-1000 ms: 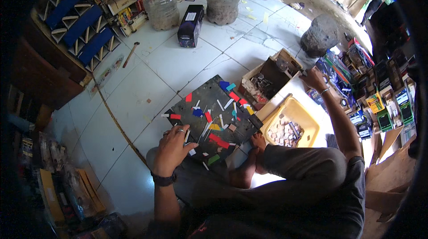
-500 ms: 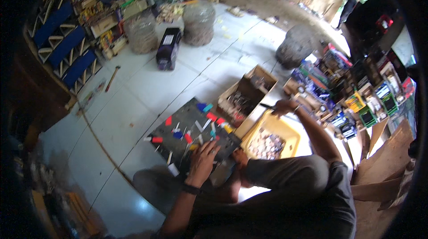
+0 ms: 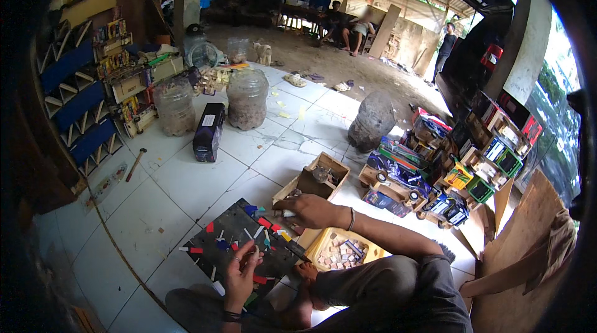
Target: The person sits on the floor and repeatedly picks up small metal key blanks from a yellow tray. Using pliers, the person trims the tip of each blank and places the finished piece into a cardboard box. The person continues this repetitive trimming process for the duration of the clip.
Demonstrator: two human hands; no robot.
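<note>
My left hand [image 3: 240, 276] is raised over the near part of a dark board [image 3: 217, 226], thumb and fingers pinched together. What sits in the pinch is too small to name. Small red, white, blue and yellow strips lie scattered over the board. My right hand [image 3: 314, 211] reaches across to the near end of a wooden box [image 3: 336, 195], its fingers closed downward around something pale that I cannot make out. Below my right forearm stands a yellow container [image 3: 377, 252] of small pale pieces, with a dark slim tool [image 3: 354, 248] lying on them.
Wooden toy trucks [image 3: 476, 177] are stacked at the right, near a large rock [image 3: 372, 121]. Plastic jars [image 3: 247, 100], a dark box [image 3: 209, 133] and a hammer [image 3: 135, 165] stand or lie on the tiles. People sit and stand far back.
The view has tilted upward. My right hand has moved left from above the yellow container to the wooden box and let go of its dark tool. My left hand has lifted off the board, pinching.
</note>
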